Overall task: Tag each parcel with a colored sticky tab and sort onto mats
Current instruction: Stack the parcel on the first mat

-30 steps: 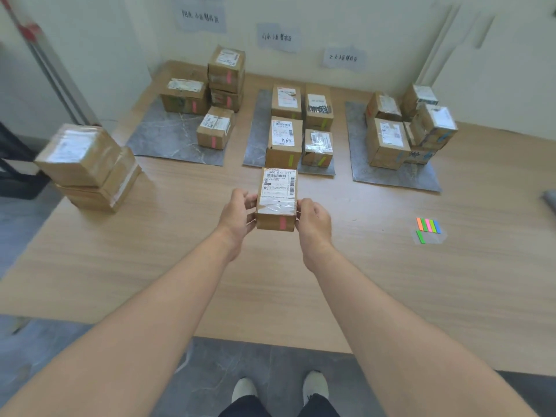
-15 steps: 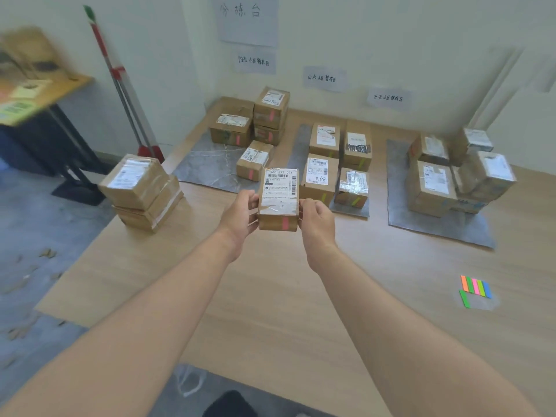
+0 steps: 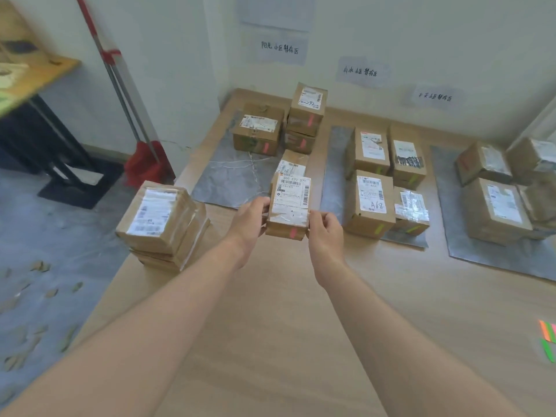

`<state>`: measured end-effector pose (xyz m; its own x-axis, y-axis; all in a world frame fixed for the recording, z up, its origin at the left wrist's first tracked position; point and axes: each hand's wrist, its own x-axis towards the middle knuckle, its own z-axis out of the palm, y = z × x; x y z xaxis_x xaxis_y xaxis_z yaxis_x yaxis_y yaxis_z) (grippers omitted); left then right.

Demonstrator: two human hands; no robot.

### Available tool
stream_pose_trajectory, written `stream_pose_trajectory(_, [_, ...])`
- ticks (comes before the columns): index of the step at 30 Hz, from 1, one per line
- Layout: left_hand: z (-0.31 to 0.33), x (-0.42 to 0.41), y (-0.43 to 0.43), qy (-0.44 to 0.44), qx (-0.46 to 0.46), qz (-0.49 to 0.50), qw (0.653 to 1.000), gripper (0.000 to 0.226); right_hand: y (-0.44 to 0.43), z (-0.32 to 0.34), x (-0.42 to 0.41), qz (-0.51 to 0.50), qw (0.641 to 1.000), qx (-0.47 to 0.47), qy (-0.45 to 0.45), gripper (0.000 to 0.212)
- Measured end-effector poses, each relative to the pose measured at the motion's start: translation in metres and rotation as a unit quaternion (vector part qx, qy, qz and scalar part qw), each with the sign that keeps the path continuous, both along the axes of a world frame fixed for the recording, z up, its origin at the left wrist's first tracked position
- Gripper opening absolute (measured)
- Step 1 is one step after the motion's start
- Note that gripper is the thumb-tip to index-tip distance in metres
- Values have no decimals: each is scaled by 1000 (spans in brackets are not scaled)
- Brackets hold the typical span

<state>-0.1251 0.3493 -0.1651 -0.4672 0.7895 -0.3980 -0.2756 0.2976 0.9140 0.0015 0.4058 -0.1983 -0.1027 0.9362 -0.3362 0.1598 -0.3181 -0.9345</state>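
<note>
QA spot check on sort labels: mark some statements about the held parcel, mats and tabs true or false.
The left hand and right hand both grip the small brown cardboard parcel with a white label. True.
That parcel carries a green tab. False: its tab is pink.
Parcels on the left grey mat show pink tabs. True.
The stack of taped brown parcels stands on the middle mat. False: it stands on the bare wooden table, off the mats.
The loose coloured sticky tabs lie on the table, right of both hands. True.
</note>
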Motion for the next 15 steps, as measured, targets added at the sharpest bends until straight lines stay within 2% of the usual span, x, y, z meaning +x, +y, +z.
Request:
stream_pose_trajectory(4, [-13,-45,27,7,-2,-1,1000,35,15,-3,-44,-20,1000,-8,-14,16])
stream_pose_trajectory(8, [-26,-55,53,40,11,15,999,40,32,-9,-73,-31,999,-22,-6,18])
stream_pose_trajectory(15, [-49,-76,113,16,-12,-11,1000,41,85,-22,-93,-61,998,-30,-14,20])
